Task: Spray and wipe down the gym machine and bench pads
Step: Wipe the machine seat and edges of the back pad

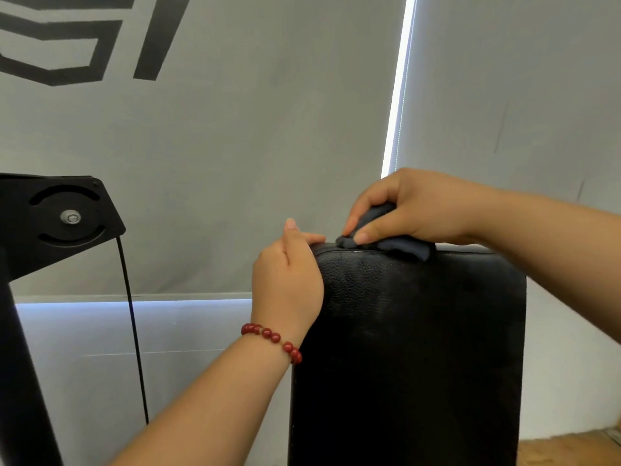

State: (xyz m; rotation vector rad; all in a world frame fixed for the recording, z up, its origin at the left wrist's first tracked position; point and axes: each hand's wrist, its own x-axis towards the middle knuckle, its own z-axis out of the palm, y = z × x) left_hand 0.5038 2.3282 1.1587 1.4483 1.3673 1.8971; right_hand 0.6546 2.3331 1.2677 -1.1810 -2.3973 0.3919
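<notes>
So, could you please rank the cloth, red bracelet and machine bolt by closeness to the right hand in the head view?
1. Cloth: gripped in the right hand, atop the pad.
2. Red bracelet: below the left hand, lower left.
3. Bolt: far left, on the black plate.

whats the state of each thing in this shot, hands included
bench pad: upright, cloth on its top edge
cloth: dark grey, bunched, pressed on the pad's top edge
right hand: grips the cloth
left hand: grips the pad's top left corner
bracelet: red beads, on the left wrist
cable: hangs down from the black bracket
roller blind: drawn down
</notes>
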